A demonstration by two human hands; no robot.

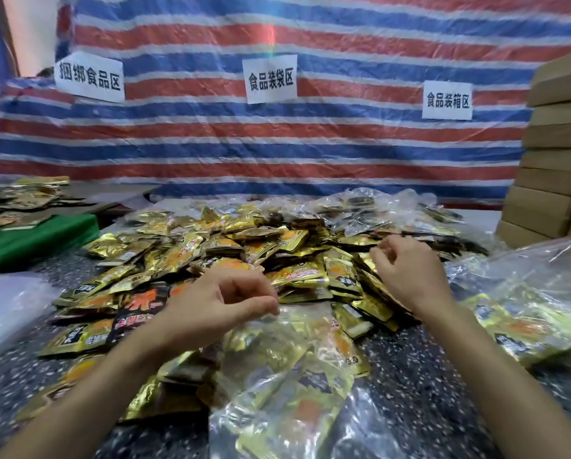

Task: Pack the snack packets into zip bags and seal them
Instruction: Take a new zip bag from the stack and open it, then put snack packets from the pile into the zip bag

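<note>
Three signs [271,79] behind snack packets [231,246] read 捆绑食品区, 食品装袋区, 食品装箱区.

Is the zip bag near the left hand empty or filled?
Filled: gold snack packets show through the clear zip bag, below the left hand.

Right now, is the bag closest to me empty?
No, several gold packets show through the clear bag.

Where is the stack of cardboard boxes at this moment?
In the head view, the cardboard boxes stand at the far right, against the striped tarp, beyond the right hand.
</note>
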